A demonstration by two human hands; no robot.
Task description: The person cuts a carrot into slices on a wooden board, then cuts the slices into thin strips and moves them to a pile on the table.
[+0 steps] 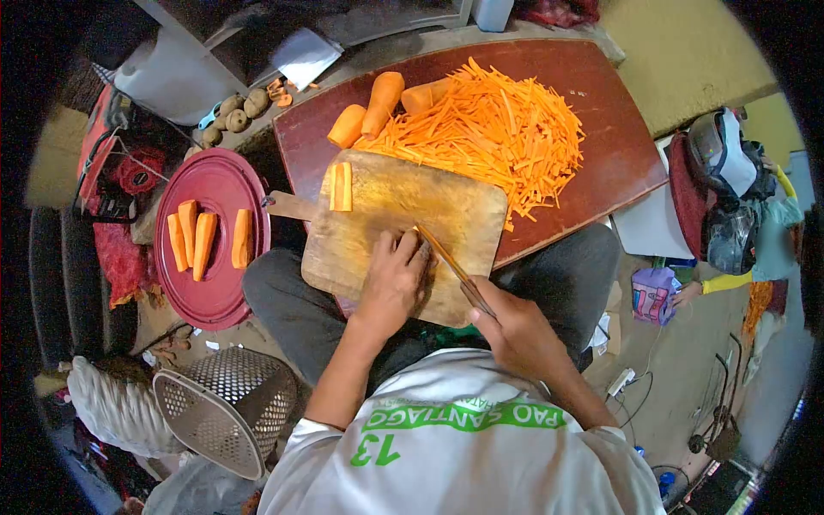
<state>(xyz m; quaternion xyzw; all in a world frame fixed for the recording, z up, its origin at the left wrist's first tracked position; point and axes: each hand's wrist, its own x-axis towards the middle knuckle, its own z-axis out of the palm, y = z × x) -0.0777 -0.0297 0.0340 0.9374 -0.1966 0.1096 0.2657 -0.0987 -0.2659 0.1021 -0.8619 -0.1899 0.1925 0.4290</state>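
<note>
My right hand [519, 330] is closed round the handle of a knife [448, 257], its blade slanting up and left over the wooden cutting board [463, 206]. Close beside the blade, my left hand [396, 279] presses down on the board with curled fingers. Whatever lies under those fingertips is hidden. Cut carrot pieces [342, 187] rest at the board's upper left. Beyond the board, a large heap of carrot strips [506, 129] spreads over the red-brown tabletop [601, 103]. Whole peeled carrots [383, 103] lie at the heap's left side.
Several carrot pieces [204, 245] sit on a round red lid [184, 300] to the left. Below it stands a perforated plastic basket [232, 403]. Potatoes [255, 103] lie near the table's far left corner. At the right, another person's hand [687, 294] is beside a purple bag [655, 294].
</note>
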